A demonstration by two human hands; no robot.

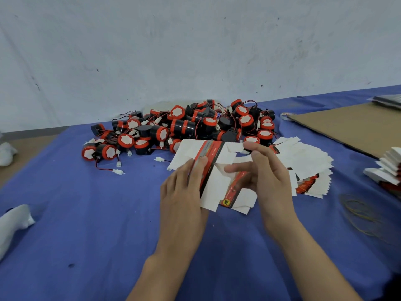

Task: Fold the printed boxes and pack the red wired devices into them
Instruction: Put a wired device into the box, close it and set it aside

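Blue cloth [86,213], soft and faintly creased, makes our work surface. Above it we hold a flat printed box [214,185] of white card with a red-and-black stripe. Our left hand [182,192] grips its left edge, fingers curled over the stripe, and our right hand [267,179] pinches a notched flap. Behind lies a heap of red-capped black cylindrical devices [184,124] trailing thin wires. More box blanks [308,166] lie fanned just to the right.
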